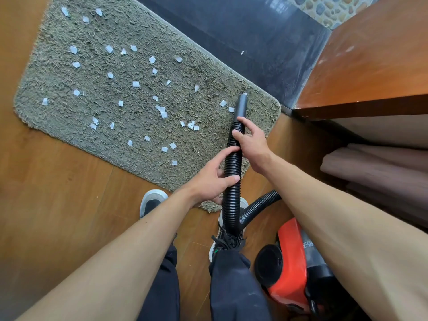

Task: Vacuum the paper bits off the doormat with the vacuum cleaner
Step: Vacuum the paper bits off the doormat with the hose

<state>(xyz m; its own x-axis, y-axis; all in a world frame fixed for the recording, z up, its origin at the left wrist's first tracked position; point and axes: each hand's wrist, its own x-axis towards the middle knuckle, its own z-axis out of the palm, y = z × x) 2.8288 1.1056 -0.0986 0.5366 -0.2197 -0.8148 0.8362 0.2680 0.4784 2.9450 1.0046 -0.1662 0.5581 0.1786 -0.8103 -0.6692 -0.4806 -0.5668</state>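
1. Across the upper left of the frame, I see a fuzzy grey-green doormat (pixel 92 31) lying on the brown wooden floor (pixel 58 193).
2. Lots of small white paper bits (pixel 164 113) lie all over the doormat. Most are on its left and middle parts.
3. A long black ribbed hose (pixel 232 163) runs up the middle of the frame, from the legs to the right end of the doormat.
4. The hose ends in a smooth black tube (pixel 240 107). Its tip points at the doormat near the far right corner, with two paper bits just beside the tube. I cannot tell if the tip touches the doormat.
5. My view shows the left hand (pixel 208 181) gripping the hose low down, with fingers and thumb curled round it.
6. The right hand (pixel 252 144) grips the hose higher up, just under the smooth tube, with fingers wrapped round it.
7. The orange and black vacuum cleaner body (pixel 291 258) sits on the floor at the lower right, under the right arm.
8. A grey and black shoe (pixel 151 202) stands by the near edge of the doormat.
9. A brown wooden cabinet (pixel 370 66) fills the upper right, with folded brown cloth (pixel 370 170) under it.
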